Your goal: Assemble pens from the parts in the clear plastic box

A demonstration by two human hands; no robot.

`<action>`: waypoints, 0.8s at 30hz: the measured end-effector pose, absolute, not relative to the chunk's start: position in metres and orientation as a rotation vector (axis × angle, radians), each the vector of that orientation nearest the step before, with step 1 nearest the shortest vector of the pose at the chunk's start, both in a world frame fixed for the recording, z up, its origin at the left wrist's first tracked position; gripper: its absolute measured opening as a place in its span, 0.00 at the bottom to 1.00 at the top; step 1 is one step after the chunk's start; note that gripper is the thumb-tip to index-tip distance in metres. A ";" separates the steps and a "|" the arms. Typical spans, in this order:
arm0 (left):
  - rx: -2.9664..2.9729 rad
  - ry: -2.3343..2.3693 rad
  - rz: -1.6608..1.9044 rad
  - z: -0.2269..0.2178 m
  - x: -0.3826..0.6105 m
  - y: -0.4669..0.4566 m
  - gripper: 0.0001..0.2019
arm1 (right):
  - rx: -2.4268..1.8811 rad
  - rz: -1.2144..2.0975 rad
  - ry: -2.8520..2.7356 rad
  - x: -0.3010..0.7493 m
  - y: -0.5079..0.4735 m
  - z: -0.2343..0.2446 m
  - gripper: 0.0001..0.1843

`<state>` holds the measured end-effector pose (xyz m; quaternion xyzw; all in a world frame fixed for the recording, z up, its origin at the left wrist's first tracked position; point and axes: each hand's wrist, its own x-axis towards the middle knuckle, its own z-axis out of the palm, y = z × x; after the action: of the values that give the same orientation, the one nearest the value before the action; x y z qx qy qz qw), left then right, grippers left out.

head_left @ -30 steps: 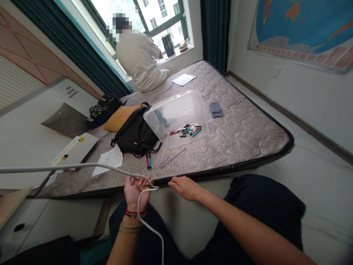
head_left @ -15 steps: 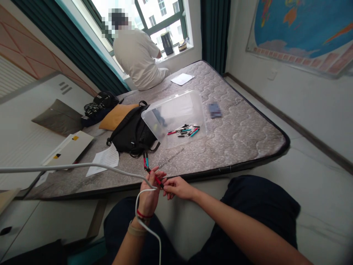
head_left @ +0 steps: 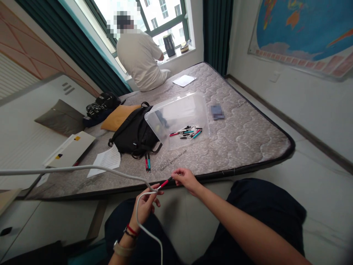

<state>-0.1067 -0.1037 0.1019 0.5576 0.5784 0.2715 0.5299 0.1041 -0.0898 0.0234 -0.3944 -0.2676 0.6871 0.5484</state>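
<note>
A red pen with a black end [head_left: 164, 184] spans the gap between my two hands beyond the mattress's near edge. My left hand [head_left: 145, 207] pinches its lower, whitish end with thumb and fingertips. The upper, black end is in the closed fingers of my right hand [head_left: 187, 180], which partly hide it. A white cable [head_left: 110, 168] runs across in front of my left hand. Side by side on the mattress, just beyond my left hand, lie a red pen [head_left: 146, 163] and a teal pen [head_left: 149, 163].
A clear plastic box [head_left: 179, 106] lies on the mattress [head_left: 248, 147] with several pens and pen parts [head_left: 190, 132] in it. Left of it are a black backpack [head_left: 135, 136] and a paper sheet [head_left: 106, 161]. A person [head_left: 140, 59] sits by the window.
My hands have moved apart, and the red pen now shows stretched between them. My left hand dropped down-left, my right moved up-right. The two pens on the mattress are uncovered.
</note>
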 end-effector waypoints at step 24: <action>1.811 2.108 0.705 -0.006 -0.174 0.024 0.23 | -1.214 1.782 -0.674 0.096 -0.085 0.011 0.22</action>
<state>-0.1735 0.0236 -0.0059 0.6256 0.7284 0.2436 0.1368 0.0956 -0.0849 0.0106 -0.4858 -0.2699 0.7133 0.4271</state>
